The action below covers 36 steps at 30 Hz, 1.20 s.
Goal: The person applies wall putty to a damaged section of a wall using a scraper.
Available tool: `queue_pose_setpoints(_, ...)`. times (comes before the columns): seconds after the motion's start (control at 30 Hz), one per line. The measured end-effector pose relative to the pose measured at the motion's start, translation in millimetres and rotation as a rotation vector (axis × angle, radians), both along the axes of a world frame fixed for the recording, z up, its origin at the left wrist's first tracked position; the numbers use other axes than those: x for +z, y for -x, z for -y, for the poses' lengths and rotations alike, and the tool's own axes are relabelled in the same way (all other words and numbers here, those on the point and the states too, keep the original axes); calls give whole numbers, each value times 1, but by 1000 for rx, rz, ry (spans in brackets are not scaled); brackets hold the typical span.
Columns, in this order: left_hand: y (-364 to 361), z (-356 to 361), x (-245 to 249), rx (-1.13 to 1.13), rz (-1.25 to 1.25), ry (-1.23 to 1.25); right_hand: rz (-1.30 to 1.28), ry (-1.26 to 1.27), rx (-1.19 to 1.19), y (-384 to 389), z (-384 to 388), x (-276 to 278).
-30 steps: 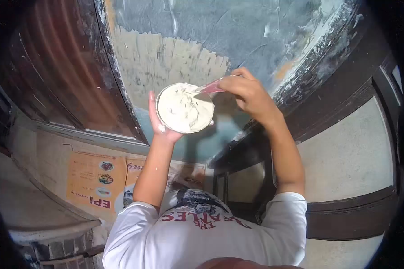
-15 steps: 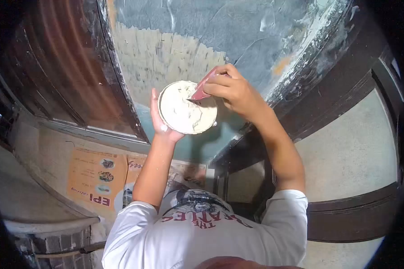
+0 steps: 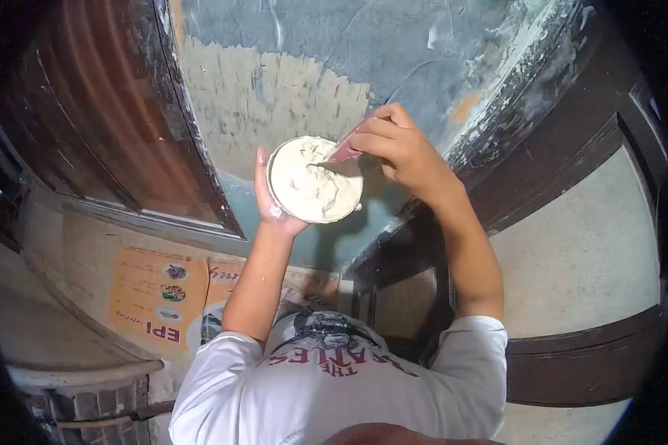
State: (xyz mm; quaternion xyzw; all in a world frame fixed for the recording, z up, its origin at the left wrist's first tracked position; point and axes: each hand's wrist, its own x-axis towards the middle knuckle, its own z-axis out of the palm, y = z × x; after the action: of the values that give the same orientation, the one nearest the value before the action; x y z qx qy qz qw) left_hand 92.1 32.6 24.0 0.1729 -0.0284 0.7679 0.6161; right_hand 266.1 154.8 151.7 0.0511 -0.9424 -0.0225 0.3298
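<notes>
A round bowl of white paste (image 3: 314, 193) rests in my left hand (image 3: 272, 211), whose thumb lies along the bowl's left rim and whose other fingers are hidden beneath it. Pinched in my right hand (image 3: 401, 148) is a red scraper (image 3: 344, 150), its tip dipped into the paste near the middle of the bowl. White smears mark the base of my left palm. Both hands are in front of a wall with a beige patch (image 3: 274, 104) under a grey-blue surface.
On the left is a dark wooden door panel (image 3: 119, 111). An orange printed sheet (image 3: 152, 297) lies at lower left, near a curved ledge (image 3: 89, 373). Dark wooden framing (image 3: 586, 363) borders pale panels on the right.
The scraper and my right hand have shifted slightly up and right, the bowl and my left hand slightly right. The paste's surface looks more heaped around the scraper tip.
</notes>
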Motion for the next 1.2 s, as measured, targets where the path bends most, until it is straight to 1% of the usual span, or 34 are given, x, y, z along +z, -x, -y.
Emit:
queue_pose_setpoints(0.07,1,-2,1,32,-33,54,62,-2,-5,-1,1,0)
queue_pose_setpoints(0.1,3,-3,0,-2,-55,-14,60,-1,-8,0,1,-1)
queue_pose_setpoints(0.13,2,-4,-2,-3,-56,-13,46,-2,-3,2,1,-2)
queue_pose_setpoints(0.2,-1,-5,-2,26,-42,56,34,-5,6,6,1,-3)
queue_pose_setpoints(0.23,2,-7,-7,-67,-12,-77,19,11,13,7,1,-3)
queue_pose_setpoints(0.27,1,-7,-9,-63,-11,-77,4,27,20,9,1,-3)
queue_pose_setpoints(0.33,-5,-8,-5,-3,-61,52,-8,27,35,13,1,-4)
queue_pose_setpoints(0.37,-8,-8,-4,-40,-13,5,-18,30,46,15,0,-4)
queue_pose_setpoints(0.47,-11,-8,-1,-28,-23,50,-37,30,4,17,2,-3)
queue_pose_setpoints(0.5,-10,-7,-2,-91,-14,-16,-38,29,5,17,2,-4)
queue_pose_setpoints(0.6,-9,-8,-7,-99,-8,-7,-60,66,-22,16,2,-3)
queue_pose_setpoints(0.63,-9,-5,-4,-68,-42,56,-57,75,-32,15,3,-2)
queue_pose_setpoints(0.8,-2,-6,-11,-13,-50,78,-49,90,-36,13,-1,-3)
queue_pose_setpoints(0.87,1,-6,-13,-12,-45,30,-19,100,-46,15,1,-6)
queue_pose_setpoints(0.93,1,-6,-11,-2,-57,48,-28,37,-34,18,-3,-13)
queue_pose_setpoints(1.03,2,-7,-15,-79,-51,-51,-24,57,-29,22,1,-17)
queue_pose_setpoints(1.07,1,-7,-15,-78,-51,-51,-33,60,-29,24,2,-19)
queue_pose_setpoints(1.13,-5,-5,-9,-29,-53,66,-44,63,-40,25,1,-19)
queue_pose_setpoints(1.2,-8,-4,-6,-39,-72,60,-98,71,-2,26,1,-18)
